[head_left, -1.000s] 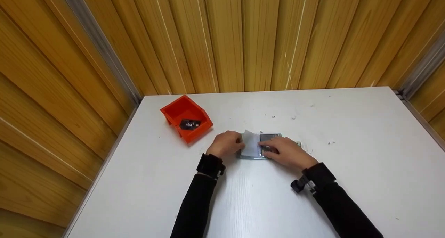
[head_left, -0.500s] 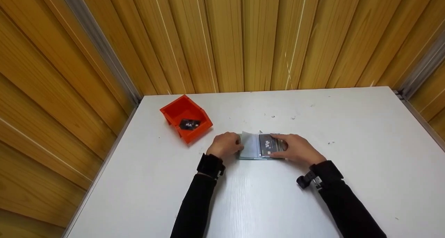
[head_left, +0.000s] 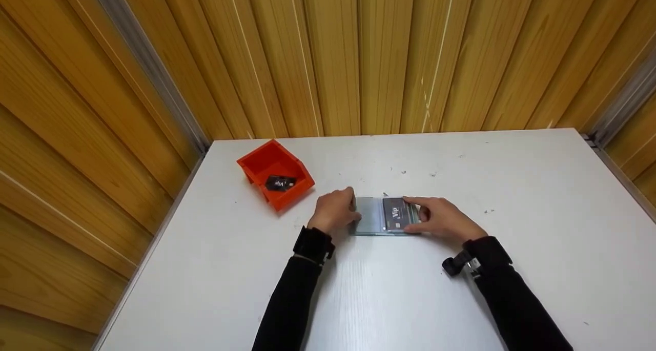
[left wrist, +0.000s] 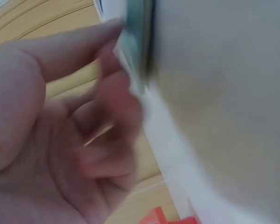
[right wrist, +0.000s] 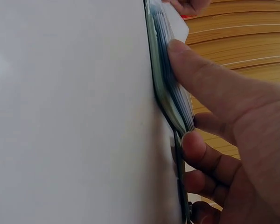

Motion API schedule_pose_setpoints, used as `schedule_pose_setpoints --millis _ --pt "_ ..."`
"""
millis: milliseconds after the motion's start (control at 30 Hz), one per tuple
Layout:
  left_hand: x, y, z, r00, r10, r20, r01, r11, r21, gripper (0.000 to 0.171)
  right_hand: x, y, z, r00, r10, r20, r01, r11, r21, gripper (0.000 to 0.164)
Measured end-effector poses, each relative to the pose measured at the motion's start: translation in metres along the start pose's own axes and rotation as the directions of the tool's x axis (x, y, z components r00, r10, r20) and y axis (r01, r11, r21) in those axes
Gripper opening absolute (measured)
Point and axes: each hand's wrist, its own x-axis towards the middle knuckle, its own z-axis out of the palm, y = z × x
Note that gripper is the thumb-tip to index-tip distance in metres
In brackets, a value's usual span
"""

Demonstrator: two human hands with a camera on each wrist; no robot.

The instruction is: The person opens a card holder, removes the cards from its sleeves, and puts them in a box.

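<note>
An opened card holder (head_left: 370, 215) with clear plastic sleeves and a greenish cover lies on the white table. A black card marked "Vip" (head_left: 394, 213) shows in its right half. At the left edge, my left hand (head_left: 334, 210) grips the holder; its curled fingers are blurred in the left wrist view. My right hand (head_left: 445, 219) grips the right side, thumb at the near edge and a finger at the far edge. In the right wrist view the stacked sleeves (right wrist: 170, 70) lie under that hand's thumb and fingers.
An orange bin (head_left: 277, 200) stands on the table (head_left: 205, 269) to the left, with another black "Vip" card (head_left: 280, 183) inside. Wood-patterned walls (head_left: 379, 59) rise behind the table and at its sides.
My right hand has shifted right from over the black card to the holder's right edge, uncovering the card. The raised sleeve on the left now lies flatter. The left index finger has straightened upward.
</note>
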Motion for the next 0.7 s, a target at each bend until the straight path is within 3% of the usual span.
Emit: schedule_pose_setpoints --millis 100,200,333,500,567,700 --pt "0.003 0.01 0.006 0.996 0.061 -0.058 -0.066 0.994 -0.089 0.018 0.0 0.0 0.0 1.0 0.001 -0.002 -0.001 1.0 -0.005 0.084" --pt "0.006 0.022 0.018 0.995 0.083 -0.063 -0.091 0.985 -0.148 0.018 0.0 0.001 0.0 1.0 -0.002 -0.006 0.002 1.0 -0.008 0.084" --pt "0.008 0.031 0.032 0.998 0.029 -0.063 -0.038 0.989 -0.145 0.021 0.001 0.002 0.0 1.0 0.002 -0.01 -0.002 1.0 -0.006 0.084" --pt "0.008 0.036 0.035 0.997 -0.051 -0.06 0.038 0.978 -0.204 0.021 0.0 0.003 0.0 1.0 -0.001 -0.012 0.001 1.0 0.006 0.084" --pt "0.008 0.036 0.036 0.998 -0.059 -0.027 0.048 0.955 -0.291 0.021 0.0 0.002 0.0 1.0 -0.01 -0.012 0.01 1.0 0.01 0.083" --pt "0.007 0.036 0.039 0.997 -0.059 0.054 0.078 0.867 -0.492 0.02 0.001 0.0 0.0 1.0 -0.021 -0.008 0.021 1.0 0.005 0.082"
